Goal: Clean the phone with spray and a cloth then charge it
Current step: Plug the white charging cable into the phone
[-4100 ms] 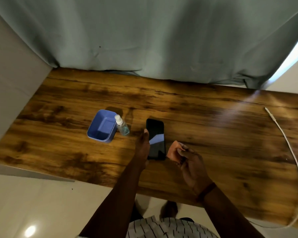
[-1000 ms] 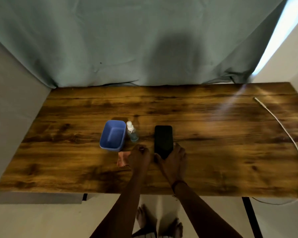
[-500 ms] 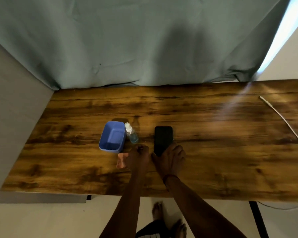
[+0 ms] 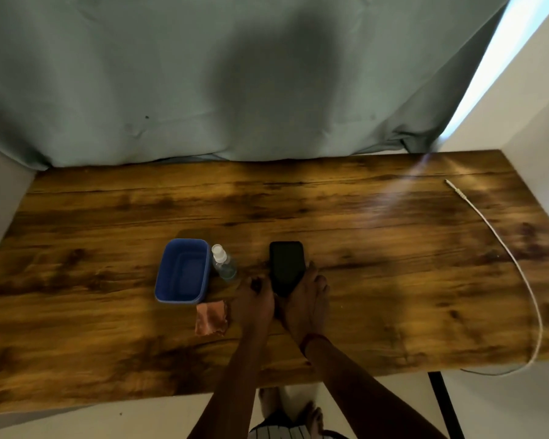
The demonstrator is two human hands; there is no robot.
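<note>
Phone (image 4: 286,268): black, face up, lower centre of the frame on the wooden surface (image 4: 377,255), its long axis running away from you toward the curtain (image 4: 235,90).

Hands: your right hand (image 4: 305,299) wrapped the phone's near end, fingers along its right edge, grasping it. Your left hand (image 4: 255,301) sat just left of the phone's near corner, fingers curled; whether it touched the phone could not be told.

Cloth (image 4: 211,318): pinkish, crumpled, released on the surface just left of your left hand, in front of the blue container (image 4: 182,270).

Spray bottle (image 4: 223,263): small, clear, upright, between container and phone.

Charging cable (image 4: 501,248): white, at the far right of the frame, plug end toward the upper right, the rest curving down off the near edge.

Judgement: cleaning looked finished; charging remained. The cable lay well apart to the right of the phone, your right hand the nearer one. Bare surface stretched between them, so a rightward carry met nothing.
</note>
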